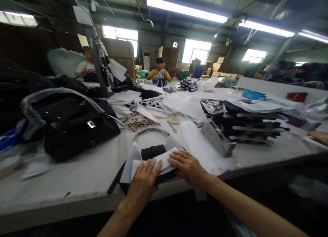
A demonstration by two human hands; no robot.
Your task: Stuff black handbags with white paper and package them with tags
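A black handbag (153, 151) lies on the table edge in front of me, its loop handle (151, 130) wrapped in clear film. White sheets cover parts of it, and a folded white sheet (148, 163) lies across its near side. My left hand (145, 177) rests on the left part of this folded sheet, fingers stretched out and lying flat. On the sheet's right end lies my right hand (188, 165), its fingers extended and slightly apart. The thumbs and the near side of the handbag are partly hidden by the hands.
At left stands a finished black handbag (82, 127) with a metal clasp. A grey tape dispenser (217, 138) and a stack of wrapped black pieces (251, 121) are at right. Beyond lie a bundle of thin ties (137, 122) and white sheets (184, 105). A co-worker (159, 73) sits opposite.
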